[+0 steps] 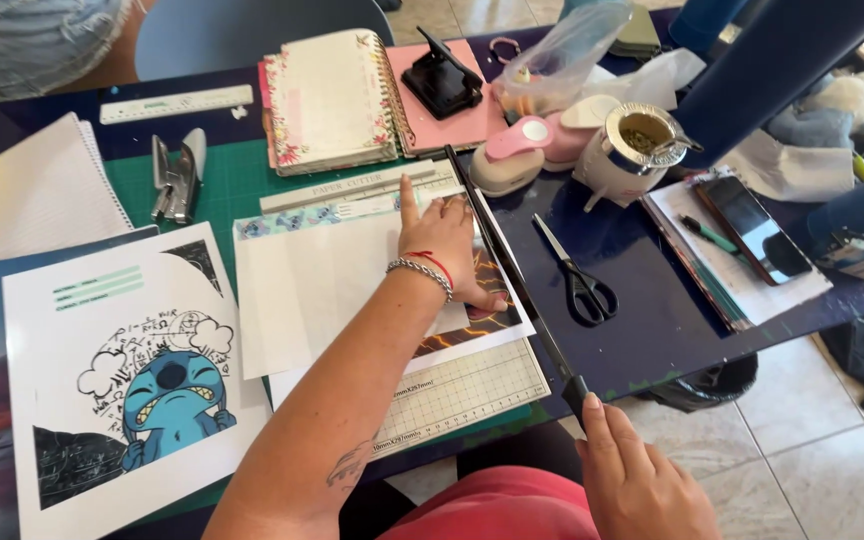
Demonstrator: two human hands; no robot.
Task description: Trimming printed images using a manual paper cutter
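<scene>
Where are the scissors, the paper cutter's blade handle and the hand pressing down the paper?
scissors (580, 280): head view, on the pivot.
blade handle (574, 388): head view, black grip end.
left hand (444, 240): head view, back of the hand.

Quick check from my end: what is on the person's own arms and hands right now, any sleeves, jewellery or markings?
Both arms are bare, with no sleeves or gloves. The left hand has a silver chain bracelet at the wrist, with a thin red string bracelet beside it. A small dark tattoo marks the left forearm near the elbow. The right hand shows no rings or wristwear in view.
</scene>
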